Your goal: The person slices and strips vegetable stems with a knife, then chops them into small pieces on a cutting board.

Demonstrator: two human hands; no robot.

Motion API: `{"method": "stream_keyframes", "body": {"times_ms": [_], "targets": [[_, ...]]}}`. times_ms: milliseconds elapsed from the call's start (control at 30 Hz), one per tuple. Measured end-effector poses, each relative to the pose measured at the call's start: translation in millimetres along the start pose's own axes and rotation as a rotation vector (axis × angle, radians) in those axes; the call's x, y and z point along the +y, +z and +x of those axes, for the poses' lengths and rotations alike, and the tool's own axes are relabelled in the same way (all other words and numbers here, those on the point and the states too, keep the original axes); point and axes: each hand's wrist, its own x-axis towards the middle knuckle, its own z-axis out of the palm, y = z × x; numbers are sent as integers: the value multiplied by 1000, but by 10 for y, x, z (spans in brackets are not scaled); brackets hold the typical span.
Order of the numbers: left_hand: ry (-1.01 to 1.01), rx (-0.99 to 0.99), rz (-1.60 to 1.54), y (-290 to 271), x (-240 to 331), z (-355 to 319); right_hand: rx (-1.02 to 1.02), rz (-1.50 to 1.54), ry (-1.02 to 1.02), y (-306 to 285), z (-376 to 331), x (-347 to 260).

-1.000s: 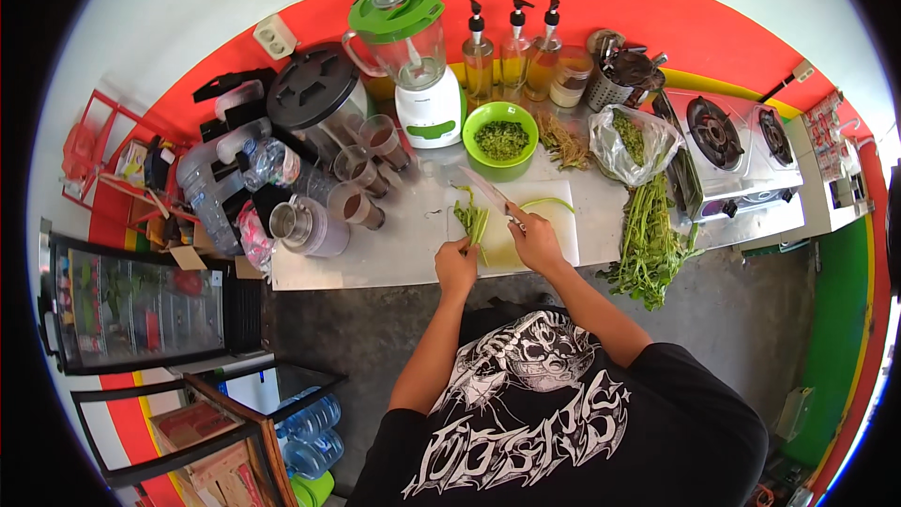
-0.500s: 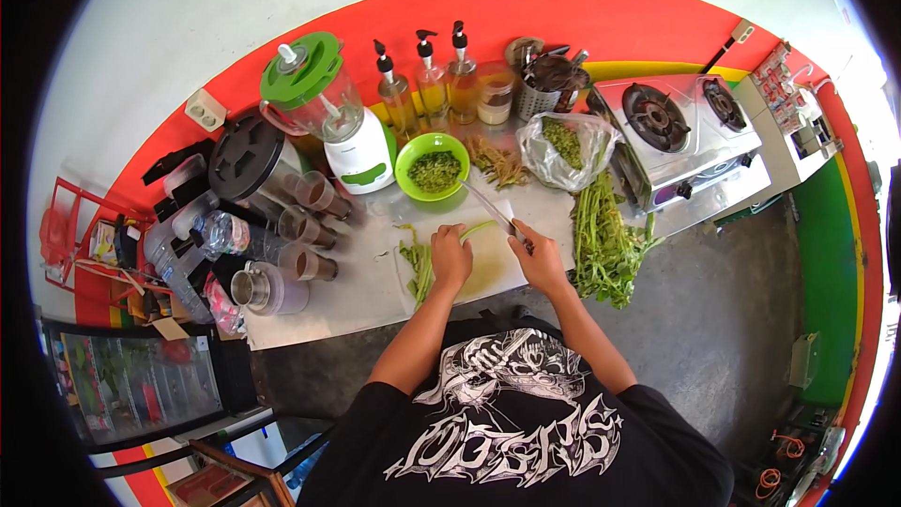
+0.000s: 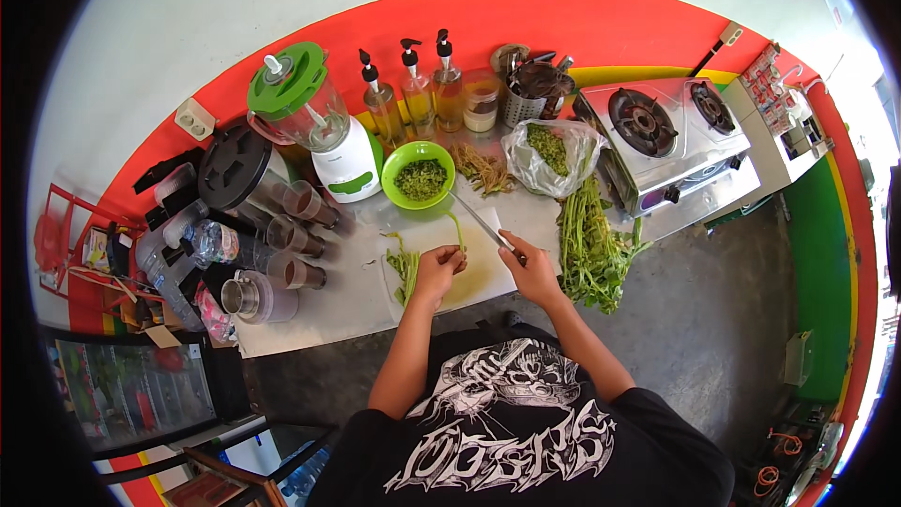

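Observation:
Over the white cutting board (image 3: pixel 481 274), my left hand (image 3: pixel 439 272) pinches a thin green stalk (image 3: pixel 459 229) that points up and away from me. My right hand (image 3: pixel 531 272) is closed round the handle of a knife (image 3: pixel 481 222). Its blade slants to the far left, with the tip near the rim of a bright green bowl (image 3: pixel 419 147). Chopped greens (image 3: pixel 419 180) lie in the bowl. Several cut stalks (image 3: pixel 404 269) rest at the board's left side, beside my left hand. To the right of my right hand spreads a large leafy bunch (image 3: pixel 591 253).
Behind the bowl stand a blender (image 3: pixel 343 164), pump bottles (image 3: pixel 418 99) and a lidded jar (image 3: pixel 480 105). A plastic bag of greens (image 3: pixel 554 155) lies near the gas stove (image 3: pixel 648 127). Dark-filled cups (image 3: pixel 296 237) and a silver-topped flask (image 3: pixel 258 296) line the left. Brownish trimmings (image 3: pixel 483 167) sit beyond the board.
My left hand has turned, and the stalk that lay toward the knife now points upward, apart from the blade. The whole view has shifted slightly. My right hand keeps its hold on the knife.

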Motion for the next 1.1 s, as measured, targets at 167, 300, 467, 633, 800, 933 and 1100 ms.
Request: {"method": "stream_keyframes", "body": {"times_ms": [167,300,467,633,800,933,1100], "targets": [[-21,-43,-461,-107,518,-484,-171,131,-55,134,-92,-430],[44,-42,-661,-228,675,-788,-297,198,-158,261,-204,-702],[145,-7,-847,-330,745,-1027,-394,188,-290,342,-272,-972],[185,-19,-909,-416,743,-1135,-385,208,-464,429,-266,-1014],[163,-2,-927,-419,717,-1163,-439,202,-440,454,-263,-1040],[149,4,-929,-378,778,-1187,-436,184,-440,454,-246,-1038],[153,-30,-892,-349,669,-1154,-392,221,-456,510,-270,-950]]}}
